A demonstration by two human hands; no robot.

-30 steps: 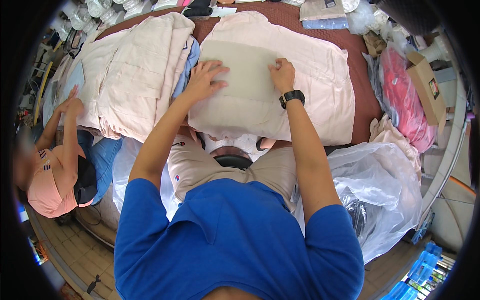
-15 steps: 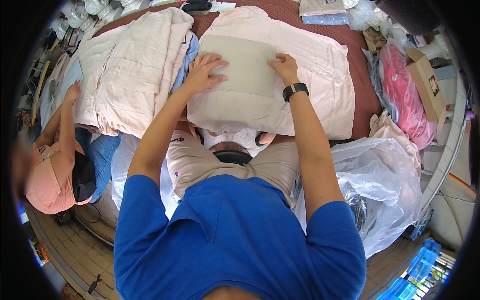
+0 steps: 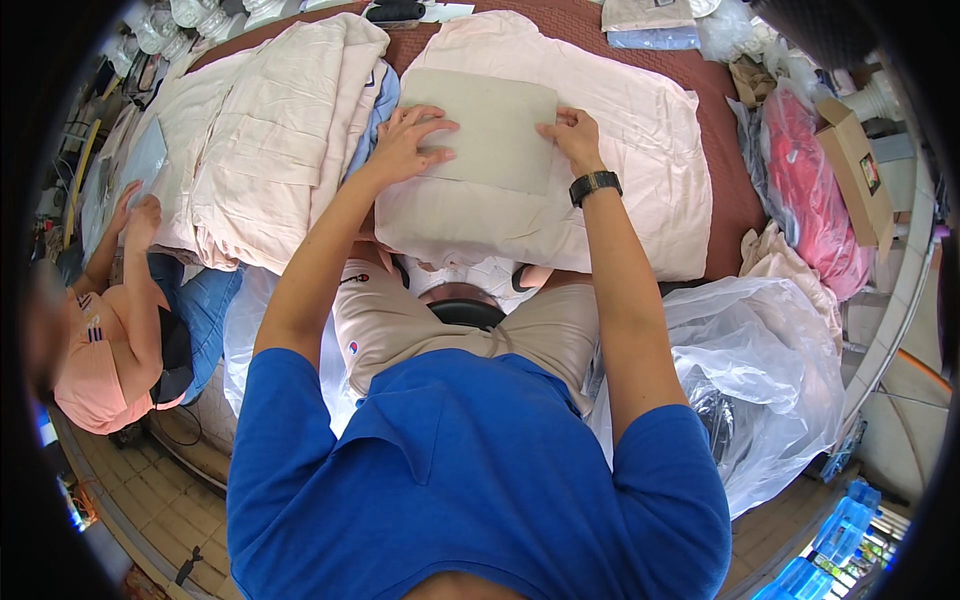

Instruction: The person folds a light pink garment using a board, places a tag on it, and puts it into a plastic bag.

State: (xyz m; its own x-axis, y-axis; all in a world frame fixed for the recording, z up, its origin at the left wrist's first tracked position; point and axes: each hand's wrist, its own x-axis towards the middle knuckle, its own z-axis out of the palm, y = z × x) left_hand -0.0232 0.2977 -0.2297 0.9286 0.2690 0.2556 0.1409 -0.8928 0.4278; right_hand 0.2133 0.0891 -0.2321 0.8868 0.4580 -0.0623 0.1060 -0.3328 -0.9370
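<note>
A flat grey-green sheet of cardboard (image 3: 485,125) rests on a pale pink folded cloth (image 3: 640,170) in front of me. My left hand (image 3: 408,143) lies over the sheet's left side, fingers spread and bent, fingertips on its surface. At the opposite edge, my right hand (image 3: 574,138) pinches the sheet's border between thumb and fingers. A dark watch (image 3: 595,187) is on my right wrist. The cloth's near edge hangs toward my lap.
On the left is a stack of pale pink cloths (image 3: 265,140), where a co-worker (image 3: 115,350) handles a light sheet (image 3: 147,160). Brown quilted fabric (image 3: 735,210) covers the table. Clear plastic bags (image 3: 750,370), a red bagged bundle (image 3: 810,190) and a cardboard box (image 3: 855,175) sit right.
The cardboard's right edge has shifted slightly up and right with my right hand. My left hand stays nearly still. The co-worker's hands have come lower on the light sheet.
</note>
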